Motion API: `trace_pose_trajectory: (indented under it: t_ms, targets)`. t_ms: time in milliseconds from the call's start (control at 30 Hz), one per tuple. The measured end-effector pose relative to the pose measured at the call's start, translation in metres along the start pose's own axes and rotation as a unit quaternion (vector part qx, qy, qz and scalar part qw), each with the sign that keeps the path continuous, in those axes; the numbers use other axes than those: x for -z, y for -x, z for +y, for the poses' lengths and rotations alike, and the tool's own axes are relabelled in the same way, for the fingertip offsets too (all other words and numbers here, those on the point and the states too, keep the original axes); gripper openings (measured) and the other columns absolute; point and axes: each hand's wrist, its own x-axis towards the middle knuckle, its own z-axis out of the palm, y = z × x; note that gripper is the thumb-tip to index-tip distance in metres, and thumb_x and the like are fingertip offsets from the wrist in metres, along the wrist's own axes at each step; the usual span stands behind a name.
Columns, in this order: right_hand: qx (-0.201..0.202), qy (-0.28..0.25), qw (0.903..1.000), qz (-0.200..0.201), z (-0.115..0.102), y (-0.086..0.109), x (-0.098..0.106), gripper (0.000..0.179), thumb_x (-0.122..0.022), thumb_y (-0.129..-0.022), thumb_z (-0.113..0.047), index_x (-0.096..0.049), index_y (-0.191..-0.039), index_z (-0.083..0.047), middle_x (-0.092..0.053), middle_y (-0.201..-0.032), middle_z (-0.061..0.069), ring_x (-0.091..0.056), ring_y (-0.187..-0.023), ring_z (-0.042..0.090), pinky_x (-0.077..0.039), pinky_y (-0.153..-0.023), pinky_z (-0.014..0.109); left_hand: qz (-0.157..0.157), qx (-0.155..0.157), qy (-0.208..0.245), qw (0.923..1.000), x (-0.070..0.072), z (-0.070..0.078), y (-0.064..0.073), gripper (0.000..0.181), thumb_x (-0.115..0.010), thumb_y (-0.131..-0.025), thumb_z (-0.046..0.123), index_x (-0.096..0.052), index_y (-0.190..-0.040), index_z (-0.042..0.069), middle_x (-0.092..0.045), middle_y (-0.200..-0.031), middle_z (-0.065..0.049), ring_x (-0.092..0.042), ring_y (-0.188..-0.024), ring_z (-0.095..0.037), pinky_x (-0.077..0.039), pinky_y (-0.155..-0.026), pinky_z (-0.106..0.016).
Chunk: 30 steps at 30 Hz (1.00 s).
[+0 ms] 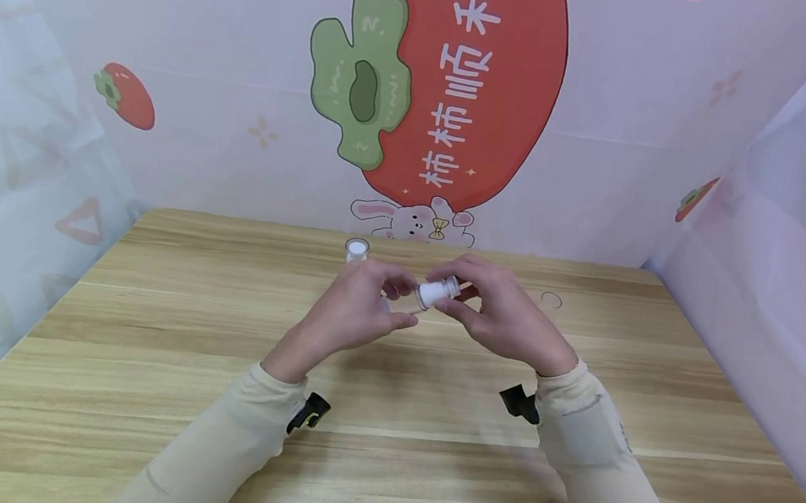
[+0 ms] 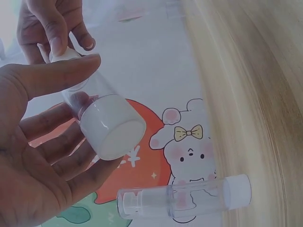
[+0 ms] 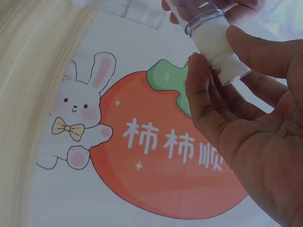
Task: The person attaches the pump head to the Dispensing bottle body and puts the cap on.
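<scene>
A clear pump bottle [image 2: 113,125] with a white base is tilted between the two hands, off the table. My left hand [image 1: 359,303] holds its clear body, thumb on one side and fingers on the other. At the bottle's other end, my right hand [image 1: 505,311] pinches the white pump head [image 3: 215,42] between thumb and fingers. In the right wrist view the pump head's small notched tip points toward the palm. Behind my left hand a second clear bottle [image 2: 196,198] with a white base stands upright, partly hidden in the head view.
A clear round piece [image 1: 551,299], seen only as a thin outline, lies on the wooden table [image 1: 401,457] right of my right hand. Printed cloth walls [image 1: 225,158] enclose the table at the back and both sides.
</scene>
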Motion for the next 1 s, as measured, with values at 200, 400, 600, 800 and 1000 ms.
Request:
trace_pose_trajectory:
  t_ms: [200,400,600,800,1000]
  targets:
    - [-0.006,-0.005,1.0000,0.003,0.000,-0.001,-0.001,0.030,-0.074,-0.090,0.002,-0.068,-0.118,-0.005,-0.066,-0.109,0.001,-0.064,-0.096,0.020,-0.057,-0.084,0.034,0.024,-0.017,-0.042,0.9987,-0.001,0.003,0.002,0.034,-0.091,-0.076,0.012,-0.077,-0.106,0.005,-0.074,-0.097,-0.004,-0.066,-0.086,-0.019,-0.055,-0.078,-0.035]
    - [-0.008,-0.001,1.0000,0.005,0.000,-0.002,-0.003,0.030,-0.074,-0.090,0.002,-0.067,-0.118,-0.005,-0.065,-0.110,0.001,-0.063,-0.095,0.019,-0.057,-0.082,0.032,0.041,-0.033,-0.067,0.9963,-0.002,0.004,0.002,0.033,-0.091,-0.075,0.012,-0.078,-0.105,0.006,-0.075,-0.098,-0.004,-0.067,-0.086,-0.020,-0.055,-0.077,-0.037]
    - [-0.010,-0.003,0.9999,-0.008,0.002,-0.001,-0.001,0.033,-0.076,-0.090,-0.002,-0.066,-0.121,-0.003,-0.065,-0.113,0.002,-0.062,-0.095,0.019,-0.057,-0.084,0.037,0.038,-0.031,-0.073,0.9961,-0.002,0.003,0.001,0.032,-0.092,-0.074,0.012,-0.077,-0.102,0.007,-0.074,-0.095,-0.004,-0.065,-0.084,-0.019,-0.055,-0.075,-0.036]
    - [-0.025,0.007,0.9994,-0.022,0.007,0.002,0.007,0.047,-0.082,-0.085,-0.005,-0.063,-0.128,-0.003,-0.064,-0.120,0.004,-0.063,-0.102,0.023,-0.056,-0.087,0.041,0.027,-0.023,-0.078,0.9963,-0.002,0.002,0.001,0.033,-0.092,-0.074,0.012,-0.077,-0.103,0.006,-0.073,-0.096,-0.005,-0.066,-0.085,-0.021,-0.055,-0.077,-0.038]
    - [-0.037,0.021,0.9988,-0.024,0.012,0.004,0.012,0.051,-0.081,-0.084,0.000,-0.062,-0.131,-0.004,-0.064,-0.123,0.008,-0.063,-0.104,0.026,-0.056,-0.087,0.043,0.019,-0.012,-0.075,0.9969,-0.003,0.001,0.001,0.034,-0.092,-0.074,0.012,-0.077,-0.104,0.005,-0.074,-0.098,-0.007,-0.068,-0.087,-0.024,-0.055,-0.079,-0.040]
